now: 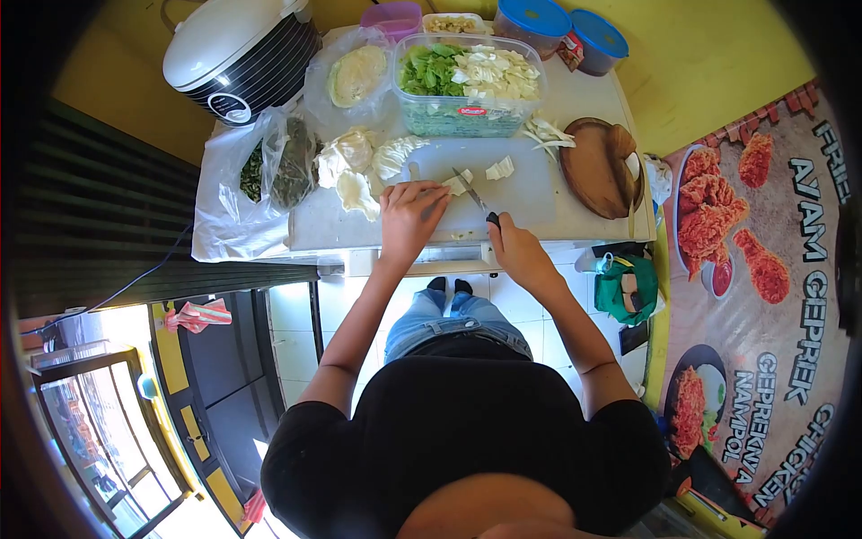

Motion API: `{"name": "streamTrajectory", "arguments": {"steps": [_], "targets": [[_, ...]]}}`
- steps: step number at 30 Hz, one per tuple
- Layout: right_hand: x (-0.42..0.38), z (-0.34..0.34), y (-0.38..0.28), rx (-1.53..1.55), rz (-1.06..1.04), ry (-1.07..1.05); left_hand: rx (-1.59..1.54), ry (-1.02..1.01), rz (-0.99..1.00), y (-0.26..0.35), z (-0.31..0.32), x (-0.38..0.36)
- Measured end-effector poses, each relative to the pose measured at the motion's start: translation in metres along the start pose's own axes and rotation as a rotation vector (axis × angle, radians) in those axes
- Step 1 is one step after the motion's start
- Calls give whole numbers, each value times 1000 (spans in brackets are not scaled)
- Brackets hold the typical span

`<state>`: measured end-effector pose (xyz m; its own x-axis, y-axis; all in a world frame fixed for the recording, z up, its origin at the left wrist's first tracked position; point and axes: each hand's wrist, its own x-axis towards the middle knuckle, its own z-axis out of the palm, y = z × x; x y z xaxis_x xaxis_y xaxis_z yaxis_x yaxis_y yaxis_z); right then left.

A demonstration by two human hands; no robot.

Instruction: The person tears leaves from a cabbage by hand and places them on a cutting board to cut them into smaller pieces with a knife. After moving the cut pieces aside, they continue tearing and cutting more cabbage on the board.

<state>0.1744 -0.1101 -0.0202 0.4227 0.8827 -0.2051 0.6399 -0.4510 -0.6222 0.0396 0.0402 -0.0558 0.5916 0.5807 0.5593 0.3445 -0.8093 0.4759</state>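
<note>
My right hand (519, 253) is wrapped around the black handle of a knife (470, 191). Its blade slants across a pale piece of cabbage (457, 183) on the white cutting board (530, 199). With bent fingers, my left hand (413, 216) holds the near end of that piece at the board's left side. A cut bit of cabbage (500, 168) lies just right of the blade. Loose cabbage leaves (348, 162) are heaped beyond my left hand. Behind the board stands a clear plastic tub (462, 117) with chopped greens and cabbage in it.
A rice cooker (238, 54) stands back left, near bagged dark greens (285, 162) and a bagged cabbage half (357, 76). Right of the board are cabbage strips (546, 133) and a wooden mortar (593, 171). Blue-lidded containers (534, 22) stand at the back.
</note>
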Motion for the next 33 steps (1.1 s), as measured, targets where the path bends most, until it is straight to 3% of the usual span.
{"name": "streamTrajectory", "arguments": {"steps": [11, 17, 20, 22, 26, 33], "targets": [[-3, 3, 0, -149, 7, 19, -47, 15, -73, 3, 1, 0], [-19, -2, 16, -52, -11, -34, -77, 1, -64, -1, 2, -2], [-8, -6, 14, -6, -93, 37, -116, 12, -62, 1, -1, -4], [-6, -16, 0, 115, 61, -40, -140, 26, -70, 0, -2, -3], [-6, -8, -7, 122, 6, -27, -187, 0, -148, 0, 0, -3], [2, 12, -11, -37, -51, 8, -139, -5, -160, 3, -1, -2]]}}
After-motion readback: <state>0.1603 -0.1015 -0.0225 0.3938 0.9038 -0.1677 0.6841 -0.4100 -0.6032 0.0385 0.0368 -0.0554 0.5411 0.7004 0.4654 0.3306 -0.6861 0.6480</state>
